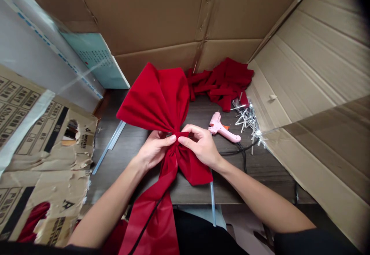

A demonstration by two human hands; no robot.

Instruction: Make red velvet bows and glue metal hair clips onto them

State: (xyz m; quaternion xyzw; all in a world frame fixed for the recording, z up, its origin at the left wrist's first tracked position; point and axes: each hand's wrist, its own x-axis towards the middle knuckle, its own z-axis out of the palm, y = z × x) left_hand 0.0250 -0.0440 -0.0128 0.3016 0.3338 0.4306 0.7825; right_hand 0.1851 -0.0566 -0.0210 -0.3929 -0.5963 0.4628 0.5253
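A large red fabric bow (pixel 157 97) is held over the dark table, its loops fanned out above the pinched middle and its tails hanging down toward my lap. My left hand (pixel 156 147) grips the bow's gathered centre from the left, thumb on top. On the other side, my right hand (pixel 199 143) pinches a short red strip (pixel 182 134) lying across that centre, thumb and fingers closed. The back of the bow and the fingertips behind it are hidden. To the right of my right hand lies a pink glue gun (pixel 224 128).
Red fabric strips (pixel 222 81) are heaped at the back, beside silver twist ties (pixel 245 116). Clear glue sticks (pixel 110 143) lie on the left, another (pixel 213 203) at the front edge. Cardboard walls (pixel 162 16) surround the table (pixel 231 178). A black cord (pixel 244 158) runs near my right forearm.
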